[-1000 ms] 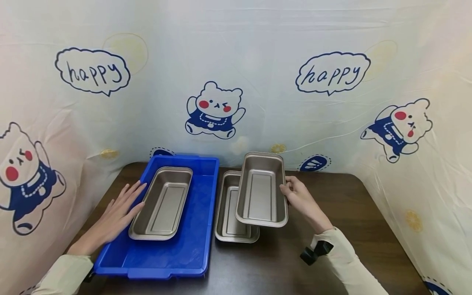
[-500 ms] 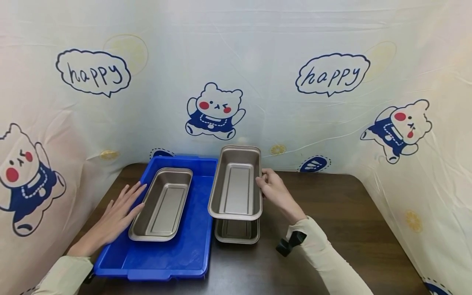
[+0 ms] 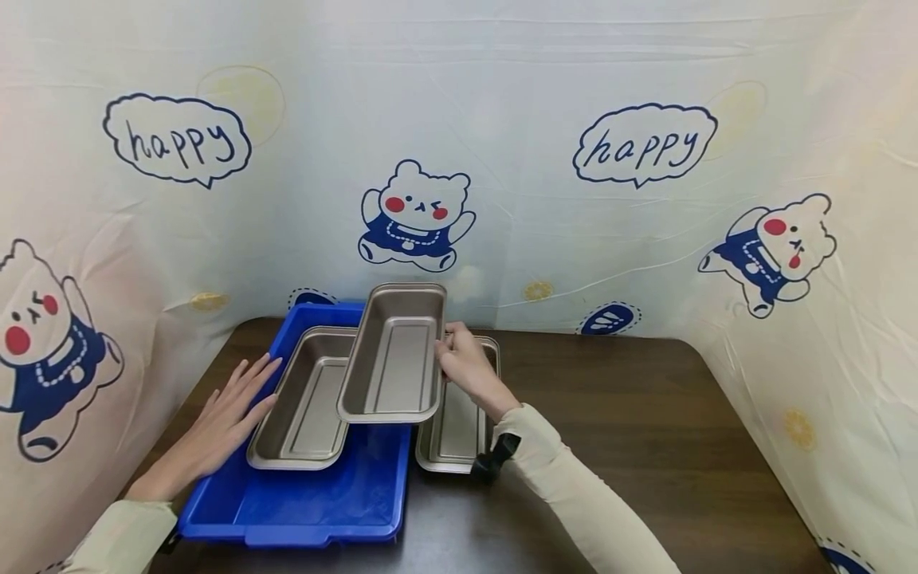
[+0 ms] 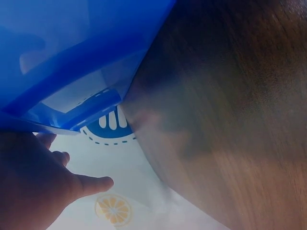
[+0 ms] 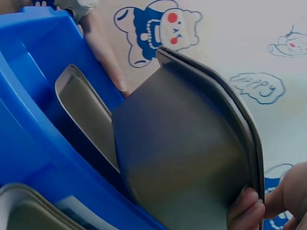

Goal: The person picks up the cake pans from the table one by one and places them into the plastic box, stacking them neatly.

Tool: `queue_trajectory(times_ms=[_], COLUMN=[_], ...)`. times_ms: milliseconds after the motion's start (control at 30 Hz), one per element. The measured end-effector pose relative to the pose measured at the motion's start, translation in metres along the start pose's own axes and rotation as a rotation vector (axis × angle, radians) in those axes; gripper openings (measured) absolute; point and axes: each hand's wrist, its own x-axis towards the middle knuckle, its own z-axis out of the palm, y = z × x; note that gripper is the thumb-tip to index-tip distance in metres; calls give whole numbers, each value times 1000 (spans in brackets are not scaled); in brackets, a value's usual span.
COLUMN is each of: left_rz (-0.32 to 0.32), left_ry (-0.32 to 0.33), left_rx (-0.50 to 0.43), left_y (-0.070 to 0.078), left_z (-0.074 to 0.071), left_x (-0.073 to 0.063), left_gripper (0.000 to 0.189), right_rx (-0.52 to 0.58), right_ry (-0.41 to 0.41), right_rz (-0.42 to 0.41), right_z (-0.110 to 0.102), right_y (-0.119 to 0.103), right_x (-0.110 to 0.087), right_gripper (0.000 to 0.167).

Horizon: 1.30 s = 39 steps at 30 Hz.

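Observation:
My right hand (image 3: 469, 367) pinches the right rim of a grey metal loaf pan (image 3: 402, 367), held raised over the right side of a blue plastic tray (image 3: 337, 510). In the right wrist view, the outer side of this held loaf pan (image 5: 177, 143) faces the camera, with fingertips (image 5: 247, 208) at its rim. Inside the tray, toward the left, lies a second loaf pan (image 3: 308, 418), its upper right part hidden by the raised one. My left hand (image 3: 222, 418) lies along the tray's left edge with fingers extended, close to that pan's rim.
A third loaf pan (image 3: 459, 434) stands on the dark wooden table (image 3: 617, 430) right of the tray, partly covered by the right hand and forearm. Behind the table hangs a printed cloth (image 3: 516, 239), which also runs along both sides.
My right hand has carried the loaf pan leftward, from above the pan on the table to over the tray's right side. The left hand has stayed in place.

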Motion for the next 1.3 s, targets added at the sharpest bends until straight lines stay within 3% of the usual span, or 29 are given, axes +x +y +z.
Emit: queue_trajectory(times_ms=[333,733,1300], left_rz=[20,31,-3], left_ry=[5,14,-2], left_rx=[-9,10,-69], left_y=[-1,-2,-3], left_z=[0,2,-2], left_x=[1,0,0], left_gripper=[65,62,59], right_rx=[-96,-57,-88], right_ry=[33,30,34], right_rz=[11,13,13], right_z=[43,87,119], right_y=[4,18,15], right_x=[16,28,28], right_gripper=[41,40,38])
